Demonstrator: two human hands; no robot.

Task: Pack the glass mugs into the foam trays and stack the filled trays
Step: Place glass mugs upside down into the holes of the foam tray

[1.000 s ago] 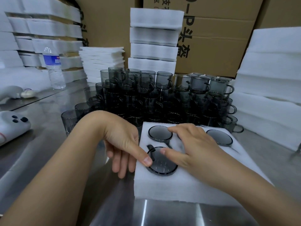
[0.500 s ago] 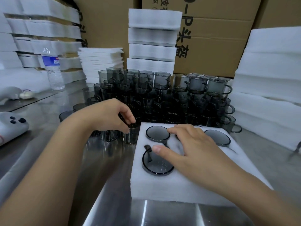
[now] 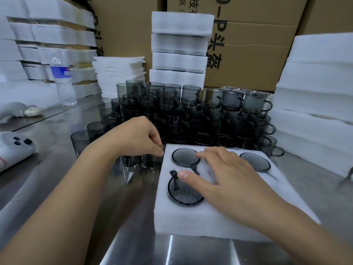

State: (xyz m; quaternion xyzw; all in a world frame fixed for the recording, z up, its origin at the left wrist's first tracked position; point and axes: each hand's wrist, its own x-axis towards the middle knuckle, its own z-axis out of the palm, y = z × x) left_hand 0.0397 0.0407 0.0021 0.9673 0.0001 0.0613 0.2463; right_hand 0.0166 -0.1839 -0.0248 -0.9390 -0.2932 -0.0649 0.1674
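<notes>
Steel table [image 3: 57, 188]: carrying everything here, and shining back the hands and the glass.
Foam tray [image 3: 210, 222]: lying flat at the near right of the table, its long side running away from the camera.
Right hand [image 3: 227, 180]: resting palm-down on the tray, fingers straight and spread apart and gripping nothing. The thumb is touching the rim of the near-left mug [image 3: 184, 196].
Near-left mug: sitting sunk in its pocket, mouth down and base up, with the handle showing at its far-left edge.
Far-left mug [image 3: 184, 156]: sitting base-up in the next pocket back, with the index fingertip just beside it.
Far-right mug [image 3: 255, 161]: sitting base-up in its pocket, beyond the right hand.
Left hand [image 3: 139, 138]: reaching down just off the tray's far-left corner, fingers curled and closing on the rim of a loose mug [image 3: 151, 161] standing on the table.
Mug pile [image 3: 191, 111]: rising in tiers right behind the tray, dark smoked glass with the handles mostly facing right.
White device [image 3: 13, 148]: lying at the left edge of the table.
Water bottle [image 3: 64, 83]: standing upright, far left.
Foam stack [image 3: 179, 44]: towering behind the pile, with cardboard boxes [image 3: 248, 54] backing it.
</notes>
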